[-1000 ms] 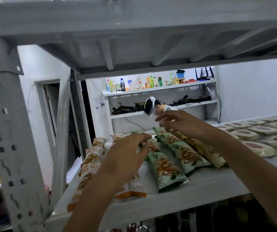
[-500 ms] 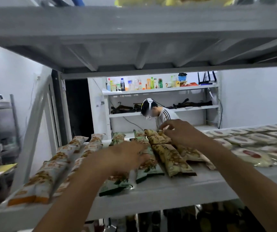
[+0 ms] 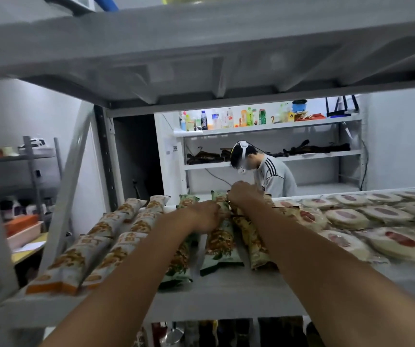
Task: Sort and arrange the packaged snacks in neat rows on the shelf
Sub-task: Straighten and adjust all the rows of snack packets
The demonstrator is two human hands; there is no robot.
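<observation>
Orange-and-white plastic packets (image 3: 116, 236) lie rowed on the white metal shelf (image 3: 226, 296), while the green plastic packets (image 3: 220, 246) and tan plastic packets (image 3: 254, 244) look unfinished, the right hand (image 3: 245, 196) pinching a tan one, the left hand (image 3: 201, 216) with its grip unclear.

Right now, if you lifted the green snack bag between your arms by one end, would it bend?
Probably a little: the green snack bag is long and soft-wrapped, so it may sag. Its glossy film should slide easily on the smooth shelf.

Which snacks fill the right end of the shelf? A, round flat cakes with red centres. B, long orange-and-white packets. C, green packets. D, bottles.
A: round flat cakes with red centres lie in rows across the right end of the shelf.
</observation>
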